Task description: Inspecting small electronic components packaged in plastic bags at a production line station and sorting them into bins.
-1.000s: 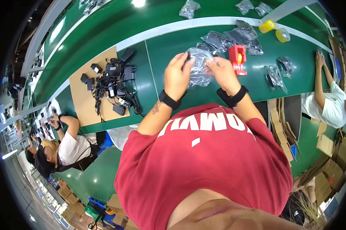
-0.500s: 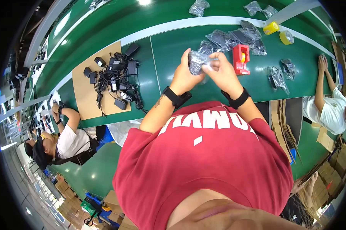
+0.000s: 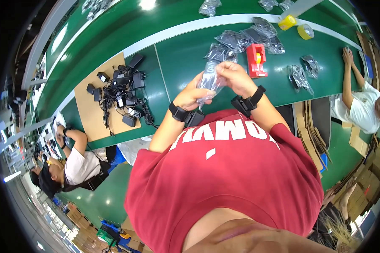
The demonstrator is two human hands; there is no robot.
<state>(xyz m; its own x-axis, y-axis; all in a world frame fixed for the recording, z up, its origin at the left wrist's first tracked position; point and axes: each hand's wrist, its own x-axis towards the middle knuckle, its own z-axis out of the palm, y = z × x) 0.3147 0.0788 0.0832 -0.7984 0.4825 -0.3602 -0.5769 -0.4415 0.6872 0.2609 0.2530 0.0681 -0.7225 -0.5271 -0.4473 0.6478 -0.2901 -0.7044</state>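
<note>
Clear plastic bag point(image 3: 210, 80) held above the green surface point(image 3: 181, 55), gripped between left hand point(image 3: 191, 95) and right hand point(image 3: 234, 76), both clenched on it. Red tape dispenser point(image 3: 256, 60) just right of right hand; more bagged items point(image 3: 240, 40) beyond. Black chargers point(image 3: 122, 90) on cardboard, left of left hand.

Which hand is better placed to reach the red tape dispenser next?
Probably the right hand: it is close beside the red tape dispenser. The left hand is farther away, and both hands hold the clear bag.
</note>
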